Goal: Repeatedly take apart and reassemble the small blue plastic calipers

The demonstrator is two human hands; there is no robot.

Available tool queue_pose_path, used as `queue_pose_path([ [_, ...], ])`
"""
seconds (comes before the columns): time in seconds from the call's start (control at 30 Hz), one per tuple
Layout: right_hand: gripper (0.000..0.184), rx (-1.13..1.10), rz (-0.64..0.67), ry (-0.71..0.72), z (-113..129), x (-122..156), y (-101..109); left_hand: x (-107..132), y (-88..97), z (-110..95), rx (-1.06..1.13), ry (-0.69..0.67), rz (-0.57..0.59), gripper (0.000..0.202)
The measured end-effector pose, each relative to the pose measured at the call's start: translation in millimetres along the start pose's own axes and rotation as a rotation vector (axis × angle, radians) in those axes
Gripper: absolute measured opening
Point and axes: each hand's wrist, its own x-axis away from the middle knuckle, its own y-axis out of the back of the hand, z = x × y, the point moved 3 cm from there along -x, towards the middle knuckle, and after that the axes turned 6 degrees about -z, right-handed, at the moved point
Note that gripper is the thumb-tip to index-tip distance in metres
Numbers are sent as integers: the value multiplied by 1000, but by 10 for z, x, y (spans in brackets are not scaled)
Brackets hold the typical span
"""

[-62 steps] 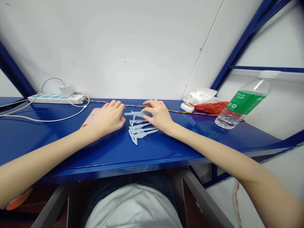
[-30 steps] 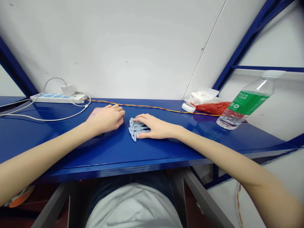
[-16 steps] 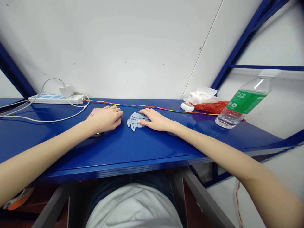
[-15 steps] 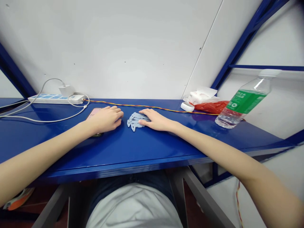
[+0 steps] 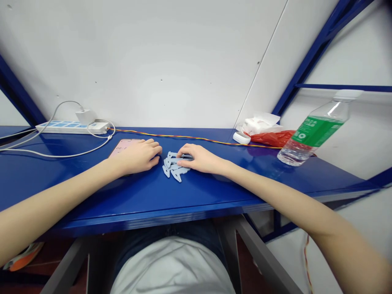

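Right hand (image 5: 197, 157) pinches one caliper (image 5: 173, 161) narrowly atop the overlapping pile (image 5: 179, 174) on the blue desk (image 5: 147, 194), left hand (image 5: 141, 156) rests over the phone (image 5: 121, 148), grip unseen; light fingertip pressure should keep the pile from sliding.

Both forearms (image 5: 76, 190) angled inward, left grip (image 5: 141, 156) loosely curved, right grip (image 5: 199, 158) pinched

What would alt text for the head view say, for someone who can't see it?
A person's right hand touches pale calipers piled on a blue table, while the left hand partly covers a phone. A green-labelled plastic bottle stands at right; a power strip lies at left.
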Motion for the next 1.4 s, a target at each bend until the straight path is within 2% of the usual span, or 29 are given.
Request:
queue_pose_path([
  [0.17,14,-18,-26,5,5,-2,-3,-7,13,-14,12,2,10,30],
  [0.27,12,-3,-126,64,-9,-9,11,-14,58,-23,57,50,-1,33],
  [0.5,11,206,-432,286,24,-26,67,-36,216,-94,427,340,-128,38],
  [0.67,12,303,-500,311,-20,-72,72,-71,162,-21,608,539,-131,33],
  [0.77,12,349,-483,247,-181,-125,97,-88,131,152,613,627,-186,32],
  [0.83,11,372,-448,192,-320,-157,119,-95,104,282,584,648,-184,33],
  [0.93,10,400,-382,115,-501,-181,141,-91,23,436,527,668,-63,35],
  [1.0,9,401,-320,66,-574,-183,135,-86,-30,480,401,601,7,37],
  [1.1,11,361,-229,27,-581,-176,96,-76,-69,482,119,480,-15,35],
  [1.17,16,288,-200,37,-516,-171,61,-66,-78,455,36,444,-41,37],
  [1.3,20,75,-155,81,-311,-175,-19,-69,-29,315,77,379,-78,37],
  [1.4,18,7,-116,69,-226,-201,-63,-74,31,158,151,336,-84,34],
])
